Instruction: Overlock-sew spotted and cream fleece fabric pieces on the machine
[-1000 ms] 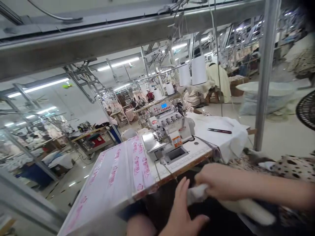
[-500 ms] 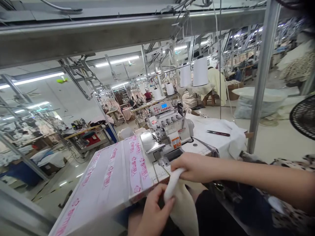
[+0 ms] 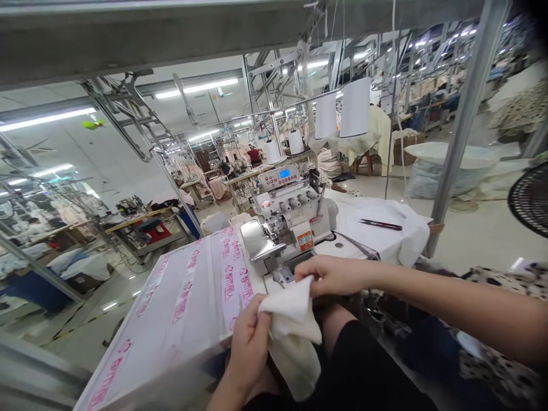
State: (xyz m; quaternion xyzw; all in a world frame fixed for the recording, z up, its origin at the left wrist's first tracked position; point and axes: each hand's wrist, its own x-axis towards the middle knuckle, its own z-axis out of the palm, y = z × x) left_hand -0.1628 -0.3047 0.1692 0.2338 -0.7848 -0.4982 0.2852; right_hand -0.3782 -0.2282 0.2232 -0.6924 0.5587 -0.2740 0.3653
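A piece of cream-white fabric (image 3: 291,319) is stretched between my two hands in front of the sewing machine, its lower part hanging over my lap. My left hand (image 3: 249,338) pinches its left edge between thumb and fingers. At the upper right corner my right hand (image 3: 329,276) grips the cloth with curled fingers. Just beyond my hands stands a white overlock sewing machine (image 3: 291,214) with a lit blue display. Its shiny cover plate (image 3: 259,241) is on the left side.
A table extension wrapped in pink-printed plastic (image 3: 171,308) spreads to the left. Dark red thread snips (image 3: 380,224) lie on white cloth (image 3: 363,208) at the right. Thread cones (image 3: 355,108) stand behind the machine. A metal post (image 3: 468,120) and a black fan (image 3: 531,197) are at the right.
The fabric, folded narrow before, is now spread wider between my hands. My left hand has moved left and up with its edge. The camera view has shifted slightly.
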